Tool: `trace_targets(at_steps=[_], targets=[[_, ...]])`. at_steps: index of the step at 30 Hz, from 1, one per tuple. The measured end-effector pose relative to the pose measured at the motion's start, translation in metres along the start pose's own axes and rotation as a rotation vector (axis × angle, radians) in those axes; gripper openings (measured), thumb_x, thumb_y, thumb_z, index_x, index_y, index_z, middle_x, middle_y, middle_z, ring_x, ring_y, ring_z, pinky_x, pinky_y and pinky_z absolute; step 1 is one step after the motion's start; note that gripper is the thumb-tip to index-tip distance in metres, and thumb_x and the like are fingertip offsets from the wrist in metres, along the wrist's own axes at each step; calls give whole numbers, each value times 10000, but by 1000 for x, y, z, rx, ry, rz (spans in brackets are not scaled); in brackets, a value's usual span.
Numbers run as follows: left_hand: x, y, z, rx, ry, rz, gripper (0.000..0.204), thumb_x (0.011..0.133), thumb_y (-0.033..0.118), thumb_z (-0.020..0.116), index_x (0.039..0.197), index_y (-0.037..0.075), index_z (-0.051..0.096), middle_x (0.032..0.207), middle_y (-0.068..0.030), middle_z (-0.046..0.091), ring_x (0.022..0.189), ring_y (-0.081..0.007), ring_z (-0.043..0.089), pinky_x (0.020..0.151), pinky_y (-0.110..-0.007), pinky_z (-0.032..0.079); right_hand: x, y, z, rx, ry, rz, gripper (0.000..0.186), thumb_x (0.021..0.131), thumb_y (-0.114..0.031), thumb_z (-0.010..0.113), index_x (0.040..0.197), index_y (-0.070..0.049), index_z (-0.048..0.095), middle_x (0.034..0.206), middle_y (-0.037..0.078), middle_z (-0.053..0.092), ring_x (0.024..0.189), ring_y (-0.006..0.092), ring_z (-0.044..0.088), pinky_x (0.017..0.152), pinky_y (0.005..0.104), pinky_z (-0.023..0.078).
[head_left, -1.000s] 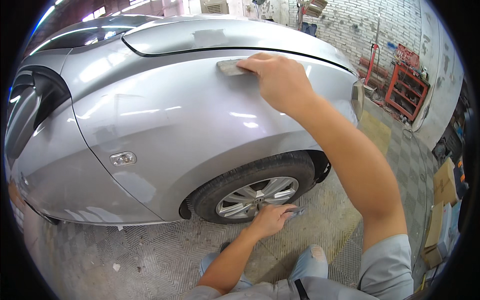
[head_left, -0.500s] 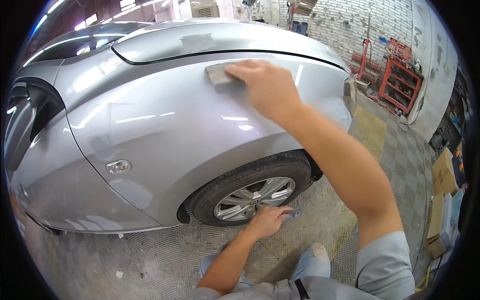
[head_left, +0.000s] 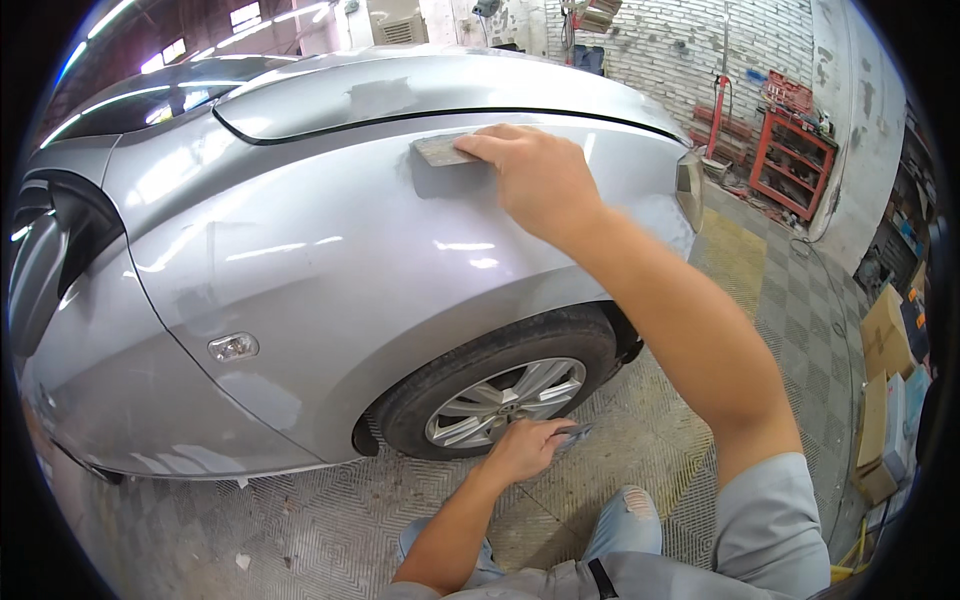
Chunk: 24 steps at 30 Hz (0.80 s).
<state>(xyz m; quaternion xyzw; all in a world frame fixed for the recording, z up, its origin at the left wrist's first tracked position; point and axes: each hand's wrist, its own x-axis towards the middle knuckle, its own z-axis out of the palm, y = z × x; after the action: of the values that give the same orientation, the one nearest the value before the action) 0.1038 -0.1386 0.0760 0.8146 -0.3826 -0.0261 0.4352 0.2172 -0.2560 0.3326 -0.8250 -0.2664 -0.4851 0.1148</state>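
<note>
A silver car's front fender (head_left: 330,215) fills the middle of the view. My right hand (head_left: 545,180) reaches up to its top edge and grips a flat, greyish putty spreader (head_left: 445,150), its blade against the panel. Just below the blade is a dull grey patch (head_left: 450,182), filler or partly shadow; I cannot tell which. Lower down, in front of the wheel (head_left: 510,400), my left hand (head_left: 525,447) is closed on a thin, dark grey flat tool (head_left: 574,430). Its fingers hide the rest of that tool.
Another dull patch (head_left: 380,98) shows on the hood. A side marker lamp (head_left: 233,346) sits on the fender, with the door mirror (head_left: 45,250) far left. Behind the car's front stand a red metal rack (head_left: 792,165) and a red jack (head_left: 716,120). Cardboard boxes (head_left: 885,335) line the right.
The spreader has barely shifted on the fender, and the grey patch beneath it shows more clearly. My left hand stays low with its flat tool. The whole view has tilted slightly.
</note>
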Motion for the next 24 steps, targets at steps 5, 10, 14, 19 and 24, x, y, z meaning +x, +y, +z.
trace_targets(at_steps=[5, 10, 14, 19, 24], targets=[[-1, -4, 3, -3, 44, 90, 250, 845, 118, 631, 1091, 91, 664, 741, -171, 648, 606, -308, 610, 569, -365, 475, -33, -21, 8, 21, 124, -96, 310, 783, -45, 550, 1065, -112, 660, 1045, 46, 660, 1012, 239, 624, 821, 358, 517], [-1, -5, 4, 3, -4, 46, 253, 854, 115, 623, 1104, 93, 657, 756, -163, 655, 629, -308, 616, 589, -378, 477, -30, -11, -16, -11, 21, -74, 314, 790, -23, 559, 1065, -125, 673, 1039, 38, 678, 955, 244, 647, 768, 344, 533], [0, 0, 4, -33, 43, 95, 250, 860, 119, 620, 1106, 90, 655, 714, -168, 638, 597, -299, 603, 578, -371, 473, -4, -4, -14, 10, 31, -75, 362, 798, 24, 519, 1090, -124, 674, 1091, 40, 673, 958, 246, 644, 783, 354, 529], [-1, 4, -2, -26, -52, -61, 272, 852, 120, 593, 1118, 103, 650, 811, -189, 657, 699, -357, 623, 644, -413, 492, 8, -11, -6, 19, -12, -47, 387, 797, 29, 504, 1110, -127, 670, 1110, 36, 667, 982, 237, 636, 827, 350, 521], [-2, -1, -2, -20, -33, -28, 267, 853, 123, 603, 1115, 104, 652, 746, -181, 636, 626, -328, 602, 601, -393, 482, 6, -13, 6, -1, 33, -63, 370, 797, -8, 533, 1114, -139, 673, 1117, 29, 662, 991, 225, 634, 831, 343, 527]])
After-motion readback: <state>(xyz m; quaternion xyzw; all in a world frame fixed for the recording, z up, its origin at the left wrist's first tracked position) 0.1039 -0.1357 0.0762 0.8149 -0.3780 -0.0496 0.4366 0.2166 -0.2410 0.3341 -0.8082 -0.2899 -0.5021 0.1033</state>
